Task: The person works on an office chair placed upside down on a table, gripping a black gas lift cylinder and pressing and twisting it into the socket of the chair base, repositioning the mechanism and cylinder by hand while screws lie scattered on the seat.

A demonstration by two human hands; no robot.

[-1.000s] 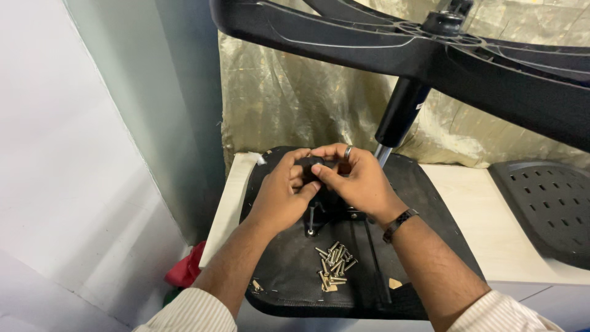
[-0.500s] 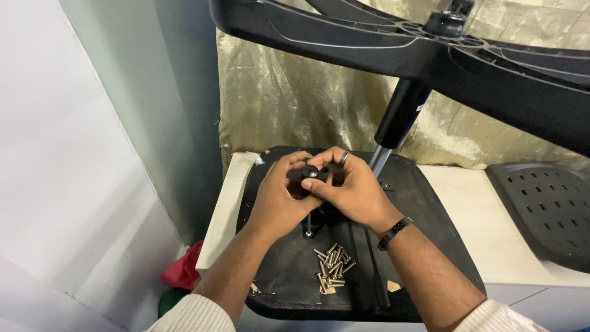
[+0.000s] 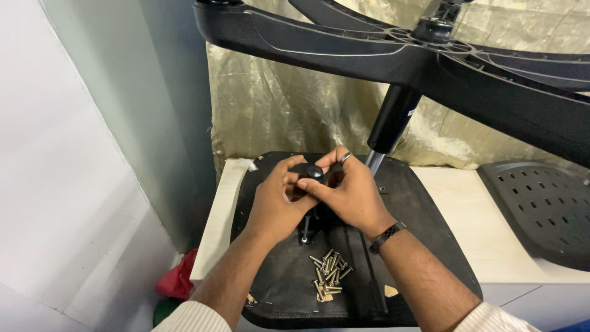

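Since the earlier frames both hands have crept slightly toward the person, and the small black knob [image 3: 314,172] now shows clearly between them instead of being covered. At far left a red cloth [image 3: 178,280] lies on the floor below the white bench [image 3: 218,233]. The left hand [image 3: 279,200] has its fingers curled narrow around the knob's underside. The knob sits just above the upturned black seat pan [image 3: 424,246], over a short dark stem [image 3: 305,230] standing on the pan. The right hand [image 3: 350,193], ring and wristband visible, pinches the knob's top with thumb and forefinger. A heap of loose screws [image 3: 329,273] lies on the pan near the wrists, apparently unused, so fastening seems largely undone. Rightward rise the gas column [image 3: 393,120] and star base [image 3: 491,67]; a perforated black panel [image 3: 547,209] rests at far right.
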